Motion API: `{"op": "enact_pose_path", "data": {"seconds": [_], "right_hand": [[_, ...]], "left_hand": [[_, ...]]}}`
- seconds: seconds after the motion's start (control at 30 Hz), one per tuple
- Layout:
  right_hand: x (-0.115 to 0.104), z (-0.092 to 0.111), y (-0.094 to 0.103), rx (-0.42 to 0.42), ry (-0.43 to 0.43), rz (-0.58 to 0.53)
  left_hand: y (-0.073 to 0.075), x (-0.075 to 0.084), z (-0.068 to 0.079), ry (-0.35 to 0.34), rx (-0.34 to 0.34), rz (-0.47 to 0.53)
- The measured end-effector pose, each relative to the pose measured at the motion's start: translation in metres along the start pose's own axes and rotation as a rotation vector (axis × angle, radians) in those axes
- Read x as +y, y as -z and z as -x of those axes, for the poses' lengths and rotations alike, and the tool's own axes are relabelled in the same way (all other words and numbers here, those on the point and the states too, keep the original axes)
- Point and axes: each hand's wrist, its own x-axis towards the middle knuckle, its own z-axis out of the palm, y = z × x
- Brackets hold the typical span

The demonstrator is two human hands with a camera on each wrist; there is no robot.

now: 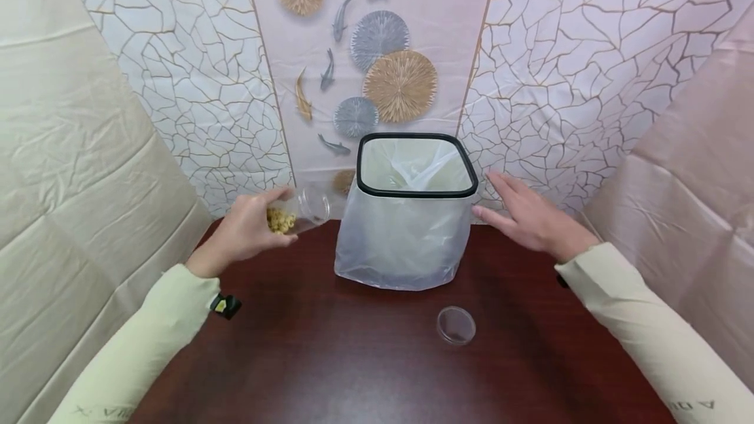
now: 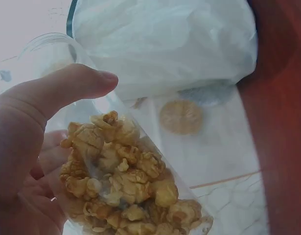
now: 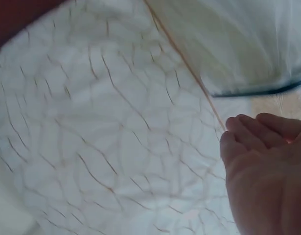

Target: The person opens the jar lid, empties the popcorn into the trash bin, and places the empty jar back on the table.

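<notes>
Clear: one jar (image 1: 309,207) (popcorn (image 2: 126,178)), one lid (image 1: 456,326) | left hand (image 1: 247,228): grips jar | right hand (image 1: 535,220): fingers extended

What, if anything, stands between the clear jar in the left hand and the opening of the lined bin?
No separate object is visible between the clear jar in the left hand and the lined bin; only its own side and black rim face the jar.

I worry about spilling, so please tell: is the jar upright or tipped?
Tipped: the left hand holds the jar slanted, mouth toward the bin, popcorn inside.
</notes>
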Motion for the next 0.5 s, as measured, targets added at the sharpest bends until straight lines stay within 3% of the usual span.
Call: {"op": "enact_pose_path", "data": {"seconds": [0.23,0.5], "right_hand": [[-0.009,-0.031,0.024,-0.019,0.063,0.068],[-0.012,-0.051,0.012,-0.076,0.059,0.137]], "left_hand": [[0.025,0.019,-0.043,-0.074,-0.041,-0.093],[0.038,0.04,-0.081,-0.129,-0.06,-0.137]]}}
